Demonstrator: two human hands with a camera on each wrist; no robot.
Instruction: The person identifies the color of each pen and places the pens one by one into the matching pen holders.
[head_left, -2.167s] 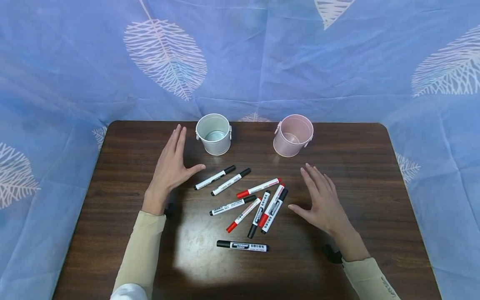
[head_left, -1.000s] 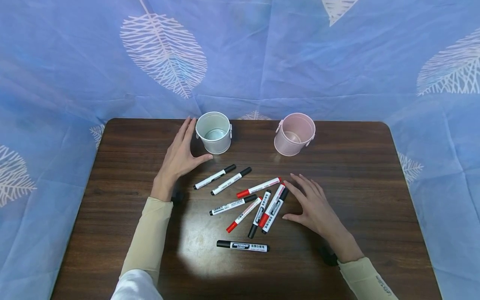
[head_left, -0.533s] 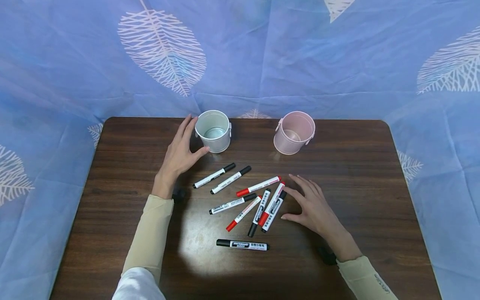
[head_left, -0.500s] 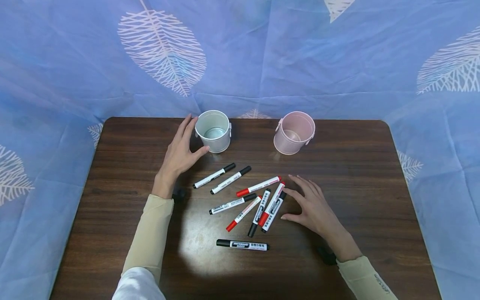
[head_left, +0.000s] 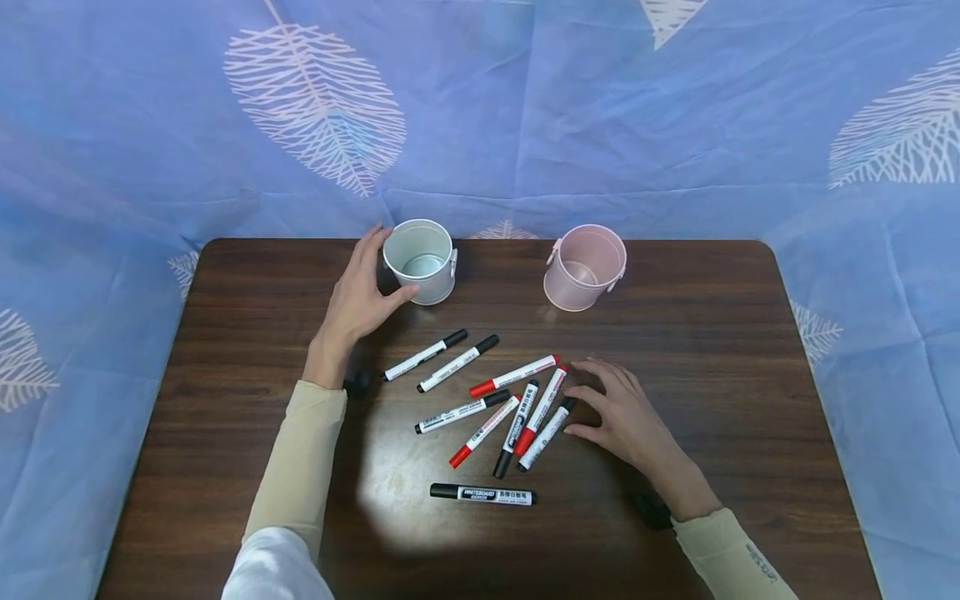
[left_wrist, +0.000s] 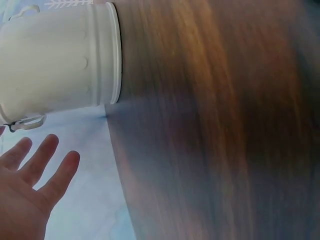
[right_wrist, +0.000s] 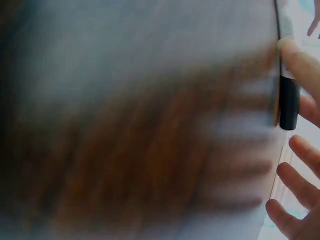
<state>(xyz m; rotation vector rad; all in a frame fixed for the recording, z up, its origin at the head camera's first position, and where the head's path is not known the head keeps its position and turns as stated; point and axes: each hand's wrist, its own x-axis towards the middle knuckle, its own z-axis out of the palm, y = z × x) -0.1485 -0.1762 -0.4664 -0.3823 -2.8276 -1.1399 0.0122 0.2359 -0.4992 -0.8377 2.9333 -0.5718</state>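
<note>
In the head view my left hand holds the pale green bucket from its left side, thumb in front and fingers along the far side by the rim. The left wrist view shows several fingers spread apart from the bucket wall. My right hand reaches the rightmost black-capped whiteboard marker; the index finger touches its cap, while the thumb looks slightly apart from the barrel. In the right wrist view the black cap lies between the thumb and index finger, the other fingers spread.
A pink bucket stands at the table's back edge. Several red and black markers lie mid-table, among them a red one beside the right hand's marker and a black one nearer the front. Leaf-patterned blue cloth hangs behind the table.
My left hand has moved in to the green bucket, which has turned and shifted slightly left. My right hand has come to the black-capped marker, which has slid away from the red one.
</note>
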